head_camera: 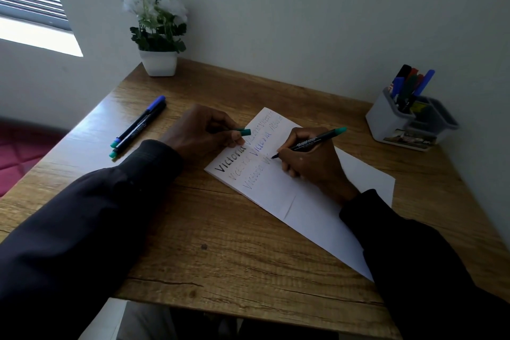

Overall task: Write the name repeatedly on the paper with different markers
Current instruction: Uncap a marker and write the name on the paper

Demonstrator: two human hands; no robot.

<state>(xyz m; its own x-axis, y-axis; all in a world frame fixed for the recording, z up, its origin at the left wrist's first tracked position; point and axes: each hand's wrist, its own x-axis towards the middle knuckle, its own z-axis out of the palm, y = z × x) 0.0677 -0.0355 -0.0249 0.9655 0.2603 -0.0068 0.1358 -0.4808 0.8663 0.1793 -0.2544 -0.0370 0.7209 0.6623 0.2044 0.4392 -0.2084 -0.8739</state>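
Our right hand (314, 165) grips the black teal-ended marker (314, 141), tip leftward on white paper (317, 218). Our left hand (198, 130) pinches the teal cap (245, 132).

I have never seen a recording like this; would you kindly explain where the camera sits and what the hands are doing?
No machine here: a person's bare hands, filmed by one head-worn camera looking down. The right hand holds a black marker, tip at the paper, where a name is written several times. The left hand pinches a teal cap at the paper's edge. On the wooden table also sit two markers, a potted plant and a marker holder.
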